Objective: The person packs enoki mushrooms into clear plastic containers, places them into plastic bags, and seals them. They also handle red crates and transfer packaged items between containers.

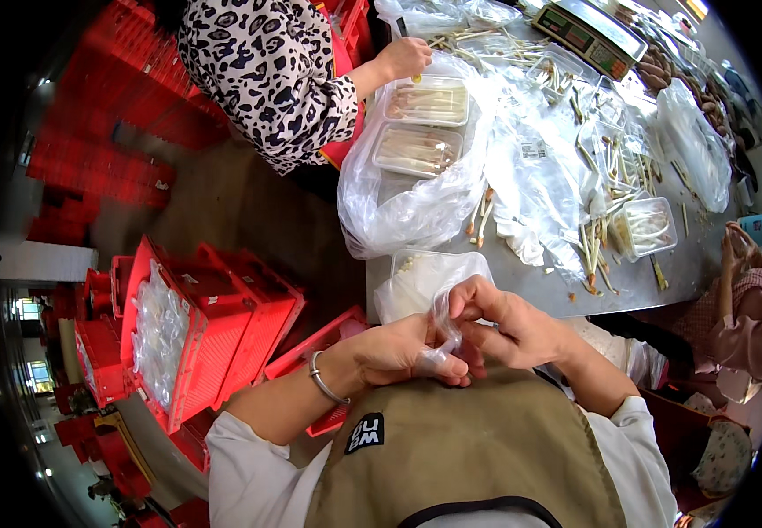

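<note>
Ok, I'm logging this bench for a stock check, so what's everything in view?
Plastic film: one piece, clear, between the hands
Near tub: one, translucent, beyond the hands
Stalk-filled tubs: at least three, clear, table, left and right
Loose stalks: many, pale with brown ends, across the table
Plastic bags: several, clear, table
Scale: one, dark, table's far end
Tubers: many, brown, upper right
Table: one, grey, centre right
Crates: many, red, left
Other people: at least two, spotted top upper left, pink clothing right
Apron: one, khaki, wearer's front
Bracelet: one, silver, left wrist
Left hand: one, bare, fingers on the film
Right hand: one, bare, fingers on the film
</note>
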`<state>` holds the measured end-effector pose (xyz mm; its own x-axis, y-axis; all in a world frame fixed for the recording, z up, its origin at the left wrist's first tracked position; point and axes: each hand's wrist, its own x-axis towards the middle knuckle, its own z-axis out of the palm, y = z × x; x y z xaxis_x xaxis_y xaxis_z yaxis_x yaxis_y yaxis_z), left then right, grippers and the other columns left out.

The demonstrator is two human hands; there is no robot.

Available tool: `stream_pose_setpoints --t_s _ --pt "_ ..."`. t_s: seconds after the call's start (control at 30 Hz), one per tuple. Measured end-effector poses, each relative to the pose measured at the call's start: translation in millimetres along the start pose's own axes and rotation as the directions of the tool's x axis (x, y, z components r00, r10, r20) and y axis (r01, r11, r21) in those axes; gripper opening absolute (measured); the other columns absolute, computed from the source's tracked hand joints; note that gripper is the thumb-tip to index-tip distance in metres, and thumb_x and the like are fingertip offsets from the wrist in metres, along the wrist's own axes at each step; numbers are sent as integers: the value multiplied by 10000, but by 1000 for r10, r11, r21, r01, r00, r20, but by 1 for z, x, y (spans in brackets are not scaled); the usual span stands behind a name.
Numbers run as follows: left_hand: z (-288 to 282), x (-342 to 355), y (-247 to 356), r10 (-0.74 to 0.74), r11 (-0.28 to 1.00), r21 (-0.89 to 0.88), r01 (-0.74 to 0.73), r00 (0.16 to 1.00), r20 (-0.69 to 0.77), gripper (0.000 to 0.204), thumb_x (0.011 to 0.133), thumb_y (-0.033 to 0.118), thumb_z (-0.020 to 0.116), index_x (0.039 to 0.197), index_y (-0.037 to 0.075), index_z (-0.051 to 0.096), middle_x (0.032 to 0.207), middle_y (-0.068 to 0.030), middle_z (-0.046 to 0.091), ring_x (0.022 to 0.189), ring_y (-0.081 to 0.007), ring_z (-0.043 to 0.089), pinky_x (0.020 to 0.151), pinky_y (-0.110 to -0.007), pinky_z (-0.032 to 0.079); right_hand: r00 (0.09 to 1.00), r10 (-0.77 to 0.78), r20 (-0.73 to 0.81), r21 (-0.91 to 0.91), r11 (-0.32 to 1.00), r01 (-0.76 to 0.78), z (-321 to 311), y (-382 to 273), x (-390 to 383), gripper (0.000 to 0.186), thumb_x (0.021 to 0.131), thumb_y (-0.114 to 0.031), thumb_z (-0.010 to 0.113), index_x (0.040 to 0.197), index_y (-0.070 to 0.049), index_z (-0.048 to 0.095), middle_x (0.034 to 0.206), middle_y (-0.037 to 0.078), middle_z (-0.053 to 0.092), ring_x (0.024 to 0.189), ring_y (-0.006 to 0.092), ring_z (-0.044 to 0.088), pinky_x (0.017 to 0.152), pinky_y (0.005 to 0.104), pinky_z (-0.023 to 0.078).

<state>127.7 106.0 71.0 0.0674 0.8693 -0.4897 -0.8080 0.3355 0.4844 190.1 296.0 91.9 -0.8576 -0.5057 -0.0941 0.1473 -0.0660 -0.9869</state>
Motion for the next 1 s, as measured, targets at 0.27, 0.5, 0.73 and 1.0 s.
stream_pose_setpoints --t_s 0.27,0.5,0.73,1.0 --pt "-37 -1 -9 531 836 407 -369 732 -428 76 773 18 593 836 -15 620 719 -9 601 641 -45 528 611 -185 431 980 -17 -199 -242 970 -33 -12 33 5 205 823 -43 569 899 -34 380 701 53 558 624 102 531 573 278 442" --pt "-107 17 15 445 224 -768 -600 764 -467 175 826 122 460 733 -5 537 955 -109 615 621 -141 493 620 -304 417 947 -290 -134 -592 790 158 2 68 3 141 829 -21 564 846 -44 426 644 42 478 650 167 546 840 361 444" --pt "-111 27 -2 625 723 -220 -655 756 -194 243 848 7 492 1060 -80 572 1065 -177 604 803 -179 634 711 -257 521 922 -32 -385 392 899 195 3 71 -15 264 936 -250 464 1072 -25 441 887 112 620 783 219 605 959 397 379" --pt "-57 20 13 429 573 714 -402 890 157 271 711 51 730 939 9 590 758 29 538 692 -54 484 624 -212 417 967 -64 -245 -157 987 26 5 33 14 420 965 -323 367 1238 -5 399 1062 160 595 989 280 572 864 353 424"
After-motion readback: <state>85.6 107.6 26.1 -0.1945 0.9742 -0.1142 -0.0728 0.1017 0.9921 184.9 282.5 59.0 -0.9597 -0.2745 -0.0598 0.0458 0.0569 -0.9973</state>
